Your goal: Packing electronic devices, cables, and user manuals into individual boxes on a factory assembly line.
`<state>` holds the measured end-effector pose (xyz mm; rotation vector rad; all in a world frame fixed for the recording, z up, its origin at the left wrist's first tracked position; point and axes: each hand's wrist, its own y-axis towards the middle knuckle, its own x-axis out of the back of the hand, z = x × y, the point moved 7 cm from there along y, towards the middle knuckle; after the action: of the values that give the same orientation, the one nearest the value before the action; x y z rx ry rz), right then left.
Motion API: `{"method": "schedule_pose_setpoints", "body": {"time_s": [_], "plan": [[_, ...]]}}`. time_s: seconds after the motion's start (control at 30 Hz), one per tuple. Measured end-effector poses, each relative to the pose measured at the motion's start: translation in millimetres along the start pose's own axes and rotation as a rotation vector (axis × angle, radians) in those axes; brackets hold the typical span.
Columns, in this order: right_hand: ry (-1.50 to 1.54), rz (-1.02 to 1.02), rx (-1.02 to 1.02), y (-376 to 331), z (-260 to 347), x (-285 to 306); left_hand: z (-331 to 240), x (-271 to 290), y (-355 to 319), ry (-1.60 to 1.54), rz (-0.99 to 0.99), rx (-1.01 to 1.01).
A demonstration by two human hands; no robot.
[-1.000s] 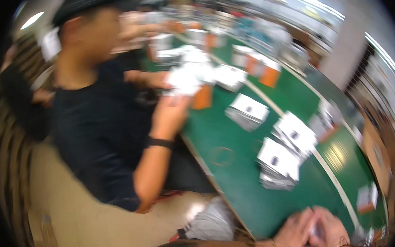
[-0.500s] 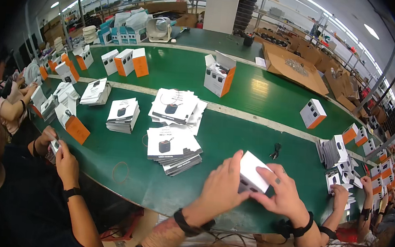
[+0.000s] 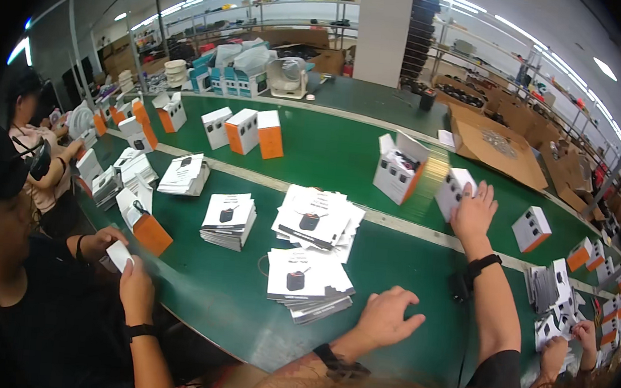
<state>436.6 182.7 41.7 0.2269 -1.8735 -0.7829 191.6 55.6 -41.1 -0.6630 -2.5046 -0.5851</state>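
My right hand point(image 3: 475, 213) reaches forward over the green belt. Its fingers lie over the top and right side of a closed white box point(image 3: 450, 194) with dark pictures on it, which stands upright. My left hand point(image 3: 390, 317) hovers palm down over the near table, empty, fingers apart. Just left of it lies a pile of user manuals point(image 3: 311, 283), white with a dark speaker picture. Behind that pile is a second, messier manual pile point(image 3: 312, 220). An open-topped white and orange box point(image 3: 400, 168) stands to the left of the box at my right hand.
A closed box point(image 3: 531, 230) stands on the belt to the right. Further left are several more boxes point(image 3: 242, 132) and a smaller manual stack point(image 3: 228, 220). A co-worker point(image 3: 48, 283) at left holds a small white item point(image 3: 119, 255). Co-workers' hands point(image 3: 554, 355) handle papers at right.
Both hands held the white box over the near table; now my right hand has carried it forward onto the belt. My left hand has let go. The view has shifted, moving the scene rightward.
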Motion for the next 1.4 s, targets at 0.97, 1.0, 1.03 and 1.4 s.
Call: {"method": "schedule_pose_setpoints", "body": {"time_s": [0.97, 1.0, 1.03, 1.4], "plan": [[0.884, 0.065, -0.618, -36.3, 84.0, -1.8, 46.8, -5.8, 12.5, -0.478, -0.103, 0.173], [0.832, 0.004, -0.653, -32.8, 85.5, -11.2, 54.8, -6.4, 13.1, -0.439, -0.198, 0.147], [0.866, 0.022, -0.701, -30.5, 88.1, -12.9, 58.8, -3.7, 9.5, -0.424, -0.251, 0.168], [1.387, 0.155, -0.546, -35.3, 33.5, -45.8, 39.2, 17.1, 4.6, -0.361, -0.469, 0.181]]}}
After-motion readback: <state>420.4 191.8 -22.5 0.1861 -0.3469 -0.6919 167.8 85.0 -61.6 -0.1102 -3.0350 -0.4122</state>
